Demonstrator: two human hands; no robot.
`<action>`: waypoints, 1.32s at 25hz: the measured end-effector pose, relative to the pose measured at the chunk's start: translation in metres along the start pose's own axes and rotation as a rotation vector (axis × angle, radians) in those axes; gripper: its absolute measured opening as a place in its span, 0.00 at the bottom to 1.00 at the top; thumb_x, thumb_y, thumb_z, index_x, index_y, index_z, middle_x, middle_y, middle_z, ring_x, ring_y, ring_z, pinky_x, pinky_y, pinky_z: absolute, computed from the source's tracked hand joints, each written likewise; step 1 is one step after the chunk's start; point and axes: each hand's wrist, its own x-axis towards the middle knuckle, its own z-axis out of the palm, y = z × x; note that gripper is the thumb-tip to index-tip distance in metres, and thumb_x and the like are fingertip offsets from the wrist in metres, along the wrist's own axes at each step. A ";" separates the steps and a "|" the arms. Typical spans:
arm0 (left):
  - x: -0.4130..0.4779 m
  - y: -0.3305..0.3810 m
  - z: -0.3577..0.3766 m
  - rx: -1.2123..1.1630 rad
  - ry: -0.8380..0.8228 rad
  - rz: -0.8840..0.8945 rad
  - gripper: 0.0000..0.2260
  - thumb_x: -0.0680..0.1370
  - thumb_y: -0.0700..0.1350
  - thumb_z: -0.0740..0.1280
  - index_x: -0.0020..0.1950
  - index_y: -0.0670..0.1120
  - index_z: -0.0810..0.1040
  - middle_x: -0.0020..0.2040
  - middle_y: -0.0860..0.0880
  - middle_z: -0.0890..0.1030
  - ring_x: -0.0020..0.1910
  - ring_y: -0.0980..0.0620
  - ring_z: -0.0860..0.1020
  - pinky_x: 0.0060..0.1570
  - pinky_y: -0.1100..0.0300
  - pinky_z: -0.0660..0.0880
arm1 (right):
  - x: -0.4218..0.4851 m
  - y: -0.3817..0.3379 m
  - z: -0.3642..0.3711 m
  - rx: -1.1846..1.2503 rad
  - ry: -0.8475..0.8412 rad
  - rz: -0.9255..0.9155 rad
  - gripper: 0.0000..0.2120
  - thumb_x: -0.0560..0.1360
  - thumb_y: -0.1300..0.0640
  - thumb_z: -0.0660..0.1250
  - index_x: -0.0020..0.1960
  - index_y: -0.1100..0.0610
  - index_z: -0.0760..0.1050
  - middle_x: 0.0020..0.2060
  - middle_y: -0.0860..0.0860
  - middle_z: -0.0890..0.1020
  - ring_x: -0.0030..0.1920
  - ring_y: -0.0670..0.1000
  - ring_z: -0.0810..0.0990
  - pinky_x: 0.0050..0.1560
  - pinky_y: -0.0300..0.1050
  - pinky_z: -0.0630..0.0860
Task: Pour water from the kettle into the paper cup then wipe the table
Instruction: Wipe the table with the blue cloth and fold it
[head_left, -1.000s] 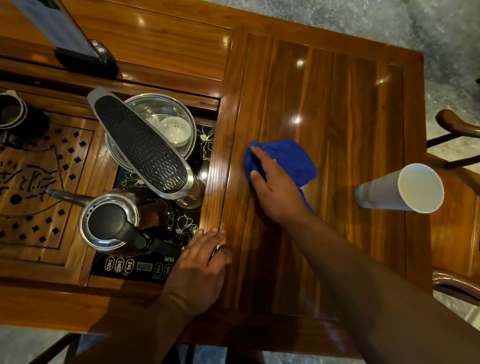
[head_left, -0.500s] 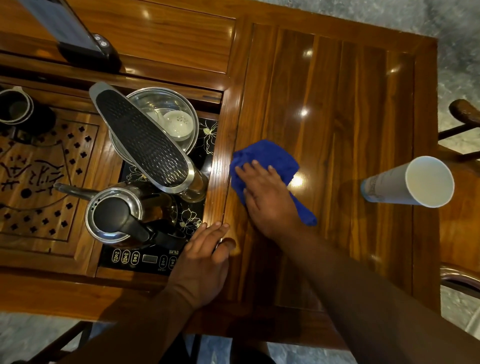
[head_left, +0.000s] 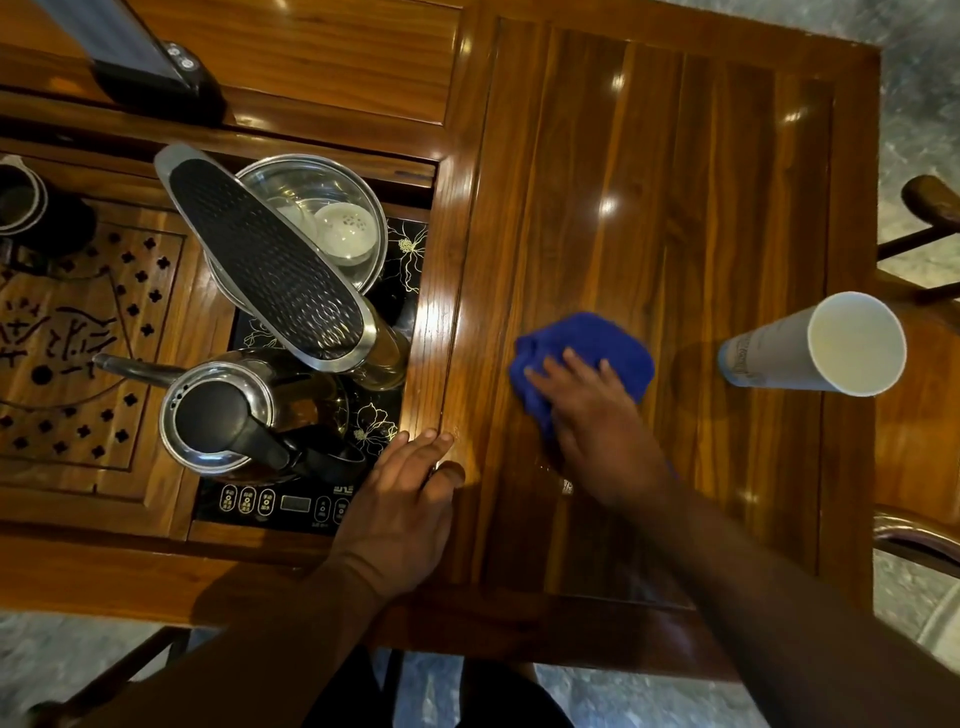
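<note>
Glossy wood, shiny metal, matt cloth & paper

Table (head_left: 649, 182) was varnished wood w/ visible grain, smooth, high gloss w/ bright light spots; carved tea tray (head_left: 88, 364) was wood too, pierced & duller. Cloth (head_left: 618, 343) looked soft, fuzzy, matt blue fabric. Paper cup (head_left: 821, 348) was matt white paper, smooth inside. Kettle (head_left: 228, 410) had polished metal rim & spout, lid & handle in black plastic, semi-gloss. Bowl (head_left: 317, 192) was shiny steel; saucer in it (head_left: 345, 236) glazed white ceramic. Hob (head_left: 384, 421) looked like glossy black glass. Slanted arm (head_left: 265, 260) had textured black panel, chrome edge
</note>
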 end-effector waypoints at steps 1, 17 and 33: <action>0.000 0.001 0.000 0.001 0.005 -0.003 0.16 0.84 0.44 0.56 0.57 0.43 0.84 0.69 0.40 0.80 0.73 0.40 0.75 0.79 0.43 0.62 | 0.021 0.001 -0.006 -0.001 0.043 0.068 0.28 0.82 0.62 0.63 0.81 0.52 0.67 0.81 0.53 0.70 0.84 0.56 0.60 0.83 0.55 0.46; -0.004 -0.002 0.004 -0.014 0.005 -0.016 0.13 0.82 0.42 0.59 0.56 0.38 0.81 0.57 0.36 0.80 0.69 0.32 0.76 0.77 0.37 0.65 | -0.108 -0.023 0.064 -0.032 -0.152 -0.294 0.31 0.77 0.55 0.62 0.80 0.51 0.70 0.79 0.47 0.72 0.83 0.48 0.58 0.84 0.49 0.43; -0.002 0.003 -0.002 -0.076 0.088 -0.050 0.04 0.77 0.37 0.68 0.48 0.36 0.77 0.56 0.34 0.79 0.65 0.35 0.77 0.77 0.44 0.66 | -0.042 -0.060 0.067 -0.103 -0.040 -0.209 0.30 0.79 0.55 0.60 0.81 0.50 0.67 0.79 0.49 0.73 0.83 0.54 0.63 0.83 0.57 0.46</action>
